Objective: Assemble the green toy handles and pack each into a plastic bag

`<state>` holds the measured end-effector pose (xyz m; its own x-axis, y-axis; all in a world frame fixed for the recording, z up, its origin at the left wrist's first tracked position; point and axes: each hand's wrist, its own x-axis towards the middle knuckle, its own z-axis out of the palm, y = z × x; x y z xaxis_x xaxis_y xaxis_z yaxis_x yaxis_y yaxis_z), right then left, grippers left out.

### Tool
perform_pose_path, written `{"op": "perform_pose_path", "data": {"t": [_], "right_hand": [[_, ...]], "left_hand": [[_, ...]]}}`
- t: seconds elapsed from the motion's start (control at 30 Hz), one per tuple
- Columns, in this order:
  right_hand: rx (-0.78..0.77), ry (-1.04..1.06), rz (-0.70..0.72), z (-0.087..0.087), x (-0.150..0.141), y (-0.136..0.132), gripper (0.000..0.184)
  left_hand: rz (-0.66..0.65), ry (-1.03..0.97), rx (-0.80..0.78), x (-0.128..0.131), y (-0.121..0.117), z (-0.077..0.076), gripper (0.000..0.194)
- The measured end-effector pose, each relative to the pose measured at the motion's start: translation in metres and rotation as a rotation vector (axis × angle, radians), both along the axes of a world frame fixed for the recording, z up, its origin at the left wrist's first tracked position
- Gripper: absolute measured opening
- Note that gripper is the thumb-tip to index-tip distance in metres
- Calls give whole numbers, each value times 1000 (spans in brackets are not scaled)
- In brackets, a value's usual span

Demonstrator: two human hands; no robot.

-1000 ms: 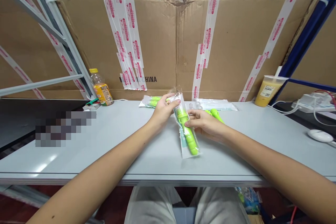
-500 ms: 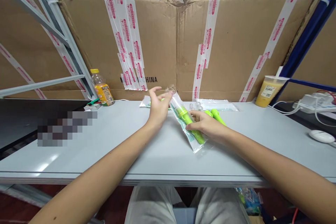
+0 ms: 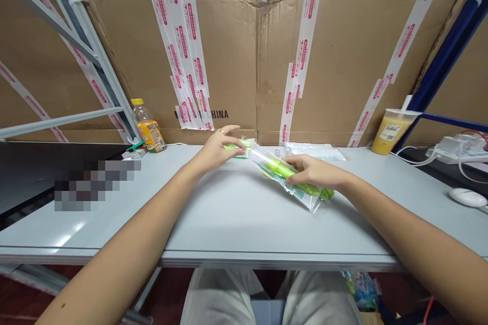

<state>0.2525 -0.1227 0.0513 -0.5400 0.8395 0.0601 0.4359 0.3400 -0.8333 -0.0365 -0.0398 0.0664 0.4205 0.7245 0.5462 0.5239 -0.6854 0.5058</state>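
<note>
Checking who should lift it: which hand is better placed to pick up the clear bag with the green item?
Probably the right hand: its fingers already lie across the clear plastic bag. The left hand is only beside the bag's upper end, nearer a green packet.

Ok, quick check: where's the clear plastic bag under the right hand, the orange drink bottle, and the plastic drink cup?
Clear plastic bag [image 3: 301, 197]: head view, on the film near its lower end.
Orange drink bottle [image 3: 151, 135]: head view, on the label.
Plastic drink cup [image 3: 390, 134]: head view, on the side, at the printed sticker.
</note>
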Motion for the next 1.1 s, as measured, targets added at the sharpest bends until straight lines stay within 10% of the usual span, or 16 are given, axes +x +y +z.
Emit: {"op": "perform_pose_path", "data": {"t": [0.27, 1.1], "right_hand": [[-116, -37, 81, 5, 7, 3, 31], [-228, 176, 61, -2, -3, -2, 41]], "left_hand": [[-278, 139, -337, -2, -11, 10, 27], [-243, -103, -455, 1, -15, 13, 28]]}}
